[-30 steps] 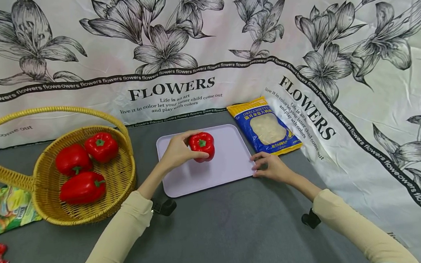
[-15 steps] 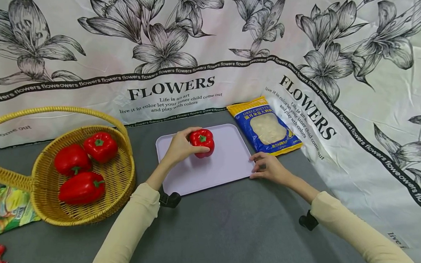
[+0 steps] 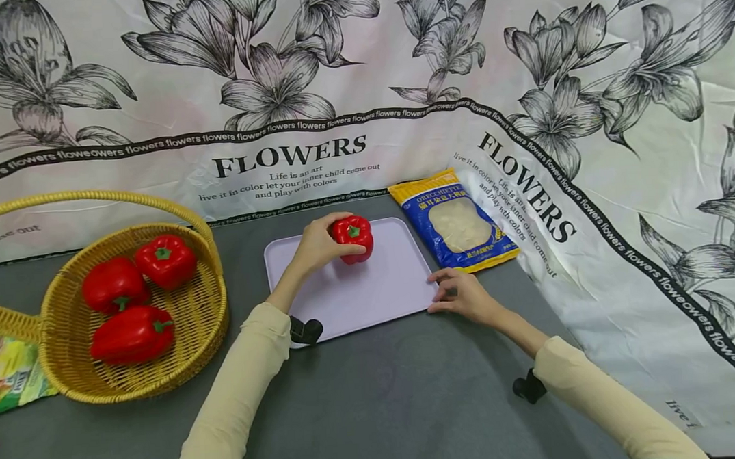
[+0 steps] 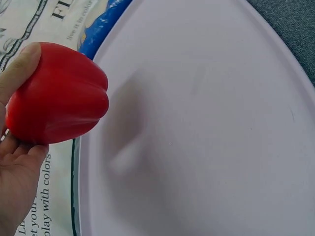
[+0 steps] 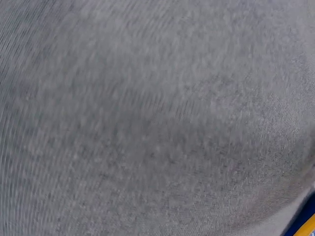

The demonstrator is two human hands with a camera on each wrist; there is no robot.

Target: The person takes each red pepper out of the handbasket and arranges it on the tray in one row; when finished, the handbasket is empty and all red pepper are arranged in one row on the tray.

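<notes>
A red bell pepper (image 3: 352, 238) with a green stem is gripped between the thumb and fingers of my left hand (image 3: 320, 245). It is held over the back part of a pale lilac tray (image 3: 370, 294). In the left wrist view the bell pepper (image 4: 61, 93) shows its smooth side, and a shadow falls on the tray (image 4: 211, 123). My right hand (image 3: 465, 296) rests at the tray's right edge near the front corner, thumb and fingertips apart at the rim. The right wrist view shows mostly grey table, without the hand.
A yellow wicker basket (image 3: 214, 318) with a tall handle holds 3 red bell peppers at the left. Behind the tray's right side lies a blue and yellow pasta packet (image 3: 462, 222). A green packet (image 3: 7, 375) is partly hidden by the basket. Flower-printed cloth (image 3: 290, 144) rises behind.
My left hand has carried the bell pepper a little farther back and to the right over the tray. The right hand stays at the tray's edge. The head view has shifted slightly right.
</notes>
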